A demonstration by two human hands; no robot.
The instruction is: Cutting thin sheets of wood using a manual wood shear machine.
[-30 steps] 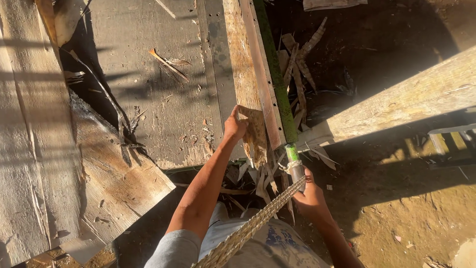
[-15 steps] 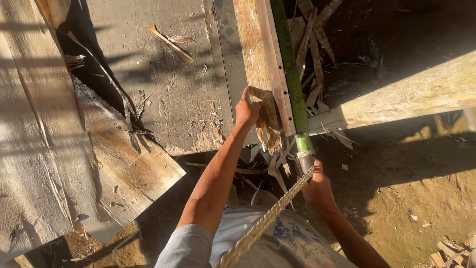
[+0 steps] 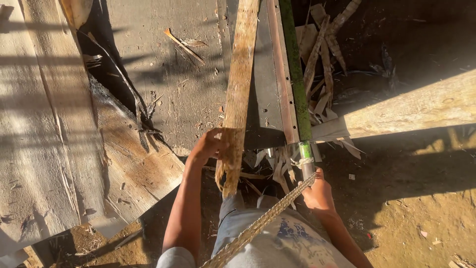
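Note:
My left hand [image 3: 210, 144] grips the frayed lower end of a long tan fibrous strip [image 3: 237, 94] that runs up across a dark flat board [image 3: 265, 89]. My right hand [image 3: 318, 193] holds the lower end of a long green-handled tool [image 3: 296, 84] with a pale wrapped band near the grip. The tool lies along the board's right edge. A braided rope [image 3: 263, 223] runs from my right hand down across my lap. Shredded fibre scraps [image 3: 277, 164] hang below the board's near end.
Weathered wooden planks [image 3: 44, 129] fill the left side. A thick pale beam [image 3: 416, 109] crosses at the right. Dry stalk pieces [image 3: 322, 54] lie in the shade behind the board. Sandy ground [image 3: 421, 213] with small debris is at the lower right.
My left hand has pulled the tan strip down toward me, so its frayed end now hangs past the board's near edge. My right hand stays on the tool handle.

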